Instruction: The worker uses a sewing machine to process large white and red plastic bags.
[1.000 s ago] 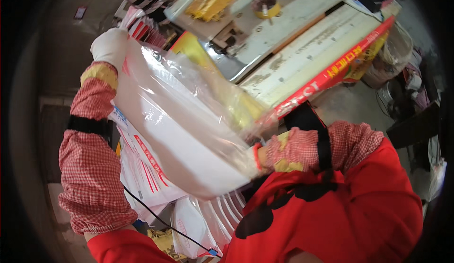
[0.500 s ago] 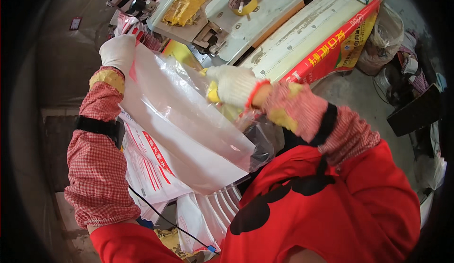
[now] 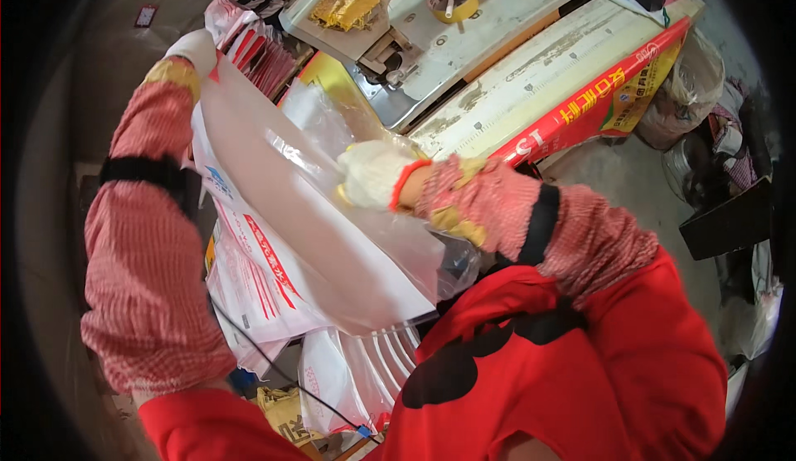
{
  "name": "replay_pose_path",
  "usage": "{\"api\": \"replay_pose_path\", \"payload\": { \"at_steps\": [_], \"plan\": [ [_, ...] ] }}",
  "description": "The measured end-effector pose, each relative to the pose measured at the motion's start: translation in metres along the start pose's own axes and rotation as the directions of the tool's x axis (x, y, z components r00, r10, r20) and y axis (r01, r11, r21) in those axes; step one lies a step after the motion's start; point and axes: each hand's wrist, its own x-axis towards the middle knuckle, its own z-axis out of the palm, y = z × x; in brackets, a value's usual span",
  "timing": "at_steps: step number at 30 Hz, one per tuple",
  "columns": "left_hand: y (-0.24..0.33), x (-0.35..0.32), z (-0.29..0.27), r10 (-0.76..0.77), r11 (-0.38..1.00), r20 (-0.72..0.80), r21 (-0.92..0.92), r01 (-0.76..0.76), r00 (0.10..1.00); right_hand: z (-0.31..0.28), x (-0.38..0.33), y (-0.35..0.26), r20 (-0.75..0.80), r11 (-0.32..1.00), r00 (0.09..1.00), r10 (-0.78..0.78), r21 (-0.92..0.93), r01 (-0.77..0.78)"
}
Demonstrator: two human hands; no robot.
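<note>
The pale desk (image 3: 506,80) spans my far view. Nearer me than the desk slants a white bag (image 3: 278,187), my left hand (image 3: 196,51) closed on its upper corner. Right hand (image 3: 369,177) against clear plastic (image 3: 317,118) beside the desk, grip unclear to me. Yellow tape (image 3: 471,7) sits desk-top.

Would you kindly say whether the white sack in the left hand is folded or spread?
Spread: the white sack extends broadly from the left hand at its upper end toward the red shirt.
</note>
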Motion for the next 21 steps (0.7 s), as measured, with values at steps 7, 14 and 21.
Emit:
{"api": "replay_pose_path", "payload": {
  "at_steps": [7,14,21],
  "plan": [
    [0.187,-0.002,0.109,-0.110,0.968,-0.370,-0.249,0.016,0.922,-0.039,-0.077,-0.010,0.168,0.917,0.953,0.252,0.274,-0.291],
    [0.221,-0.009,0.154,0.176,0.862,-0.633,-0.270,-0.429,0.754,-0.036,-0.171,0.070,0.307,0.352,0.734,0.606,0.724,-0.593],
    [0.215,0.007,0.156,0.099,0.657,-0.617,-0.549,-0.517,0.781,-0.057,-0.165,0.048,0.074,0.595,0.696,0.714,0.460,-0.659]
  ]
}}
